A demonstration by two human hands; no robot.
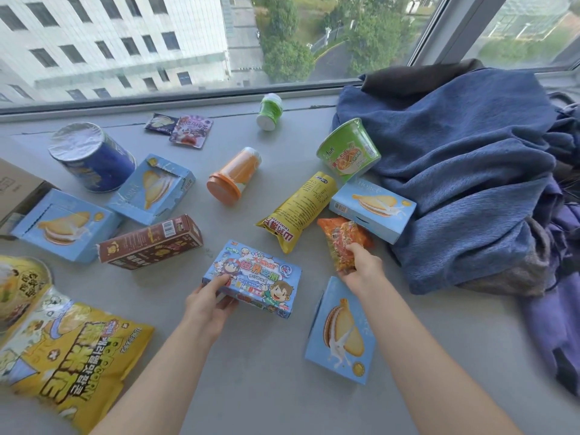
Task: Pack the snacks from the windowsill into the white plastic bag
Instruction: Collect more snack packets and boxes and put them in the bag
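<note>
Left hand: the left hand (pixel 211 301) grips the near-left corner of the cartoon box (pixel 255 279), thumb on top, fingers curled under its edge.
Right hand: the right hand (pixel 361 262) pinches the near end of the orange packet (pixel 343 243); the rest of the packet runs up and away from the fingers.
Box axis: the long side of the cartoon box stretches to the right of the left grip, tilted slightly toward the person at its far end.
Nearest next things: the yellow tube pack (pixel 298 211) lies just beyond both hands, its long axis slanting away to the right; a blue cookie box (pixel 342 332) lies just nearer than the right hand.
White bag: no white plastic bag is visible, so I cannot tell which way the hands must carry their loads.
Windowsill: most snacks lie spread on the windowsill (pixel 251 372), so packing looks barely begun.
Writing: "UNCLE WANG" on the cartoon box; "POPCORN" on the popcorn bag (pixel 69 359) left of the left hand; Chinese characters on the tube pack, too small to read surely.
Cloth: a blue cloth heap (pixel 464 171) lies right of the right hand.
</note>
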